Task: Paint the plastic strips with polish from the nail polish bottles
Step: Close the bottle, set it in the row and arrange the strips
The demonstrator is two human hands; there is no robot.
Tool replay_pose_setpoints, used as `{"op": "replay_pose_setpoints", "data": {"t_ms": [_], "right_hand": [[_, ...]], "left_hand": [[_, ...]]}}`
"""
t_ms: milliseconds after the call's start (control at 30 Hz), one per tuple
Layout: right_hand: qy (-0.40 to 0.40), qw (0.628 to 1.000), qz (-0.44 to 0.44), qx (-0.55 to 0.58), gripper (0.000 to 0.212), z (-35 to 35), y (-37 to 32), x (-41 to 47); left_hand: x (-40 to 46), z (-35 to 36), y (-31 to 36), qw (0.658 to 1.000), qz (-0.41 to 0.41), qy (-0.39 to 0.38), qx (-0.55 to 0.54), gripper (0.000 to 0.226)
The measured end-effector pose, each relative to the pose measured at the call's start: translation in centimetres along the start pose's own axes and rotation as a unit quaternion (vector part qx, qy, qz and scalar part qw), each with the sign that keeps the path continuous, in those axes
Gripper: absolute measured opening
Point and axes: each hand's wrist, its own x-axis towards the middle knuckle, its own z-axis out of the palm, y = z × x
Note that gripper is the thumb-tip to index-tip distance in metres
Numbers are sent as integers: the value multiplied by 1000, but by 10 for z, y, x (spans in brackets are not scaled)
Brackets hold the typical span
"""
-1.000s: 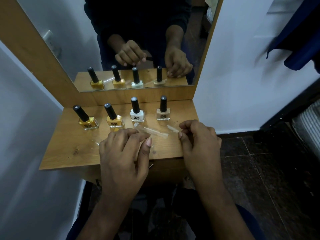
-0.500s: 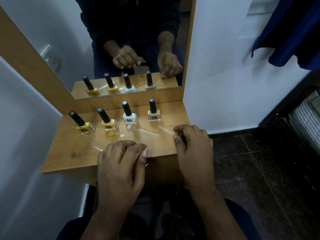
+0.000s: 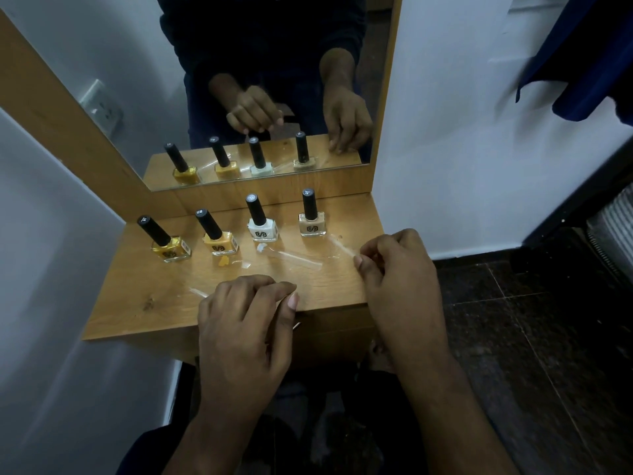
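Four black-capped nail polish bottles stand in a row on the wooden shelf [image 3: 137, 303]: a clear yellow bottle [image 3: 170, 249], an orange-yellow bottle [image 3: 221, 242], a white bottle [image 3: 262, 229] and a beige bottle [image 3: 311, 226]. Clear plastic strips lie in front of them. The middle strip [image 3: 296, 259] has a white dab at its far end. My right hand [image 3: 397, 279] pinches the near end of the right strip [image 3: 340, 246] between thumb and forefinger. My left hand [image 3: 243, 323] hovers at the shelf's front edge with loosely curled fingers, covering part of the left strip [image 3: 198, 291].
A mirror [image 3: 274, 97] in a wooden frame stands right behind the bottles and reflects them and both hands. An orange polish blob [image 3: 223, 262] lies below the orange-yellow bottle. White walls close in on both sides. Dark tiled floor [image 3: 531, 337] lies to the right.
My left hand has drawn back a little towards the shelf's front edge. My right hand keeps its pinch on the right strip. The bottles have not moved.
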Motion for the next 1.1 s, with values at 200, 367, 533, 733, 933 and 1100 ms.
{"op": "replay_pose_setpoints", "data": {"t_ms": [200, 367, 533, 733, 933, 1100], "right_hand": [[-21, 997, 14, -69, 14, 1, -3, 1], [-22, 997, -1, -75, 18, 8, -3, -3], [11, 1000, -12, -14, 16, 18, -11, -4], [35, 999, -19, -22, 18, 28, -18, 5], [35, 998, -36, -49, 17, 31, -17, 12], [28, 994, -74, -79, 18, 29, -15, 23]], "left_hand": [[0, -2, -2, 1000, -2, 6, -2, 26], [-1, -3, -5, 1000, -2, 7, -6, 26], [-2, -4, -6, 1000, -2, 15, -6, 25], [-3, -3, -10, 1000, -1, 17, -8, 25], [-3, -3, -13, 1000, -7, 6, -10, 27], [-5, -2, -15, 1000, -2, 4, -7, 27]]}}
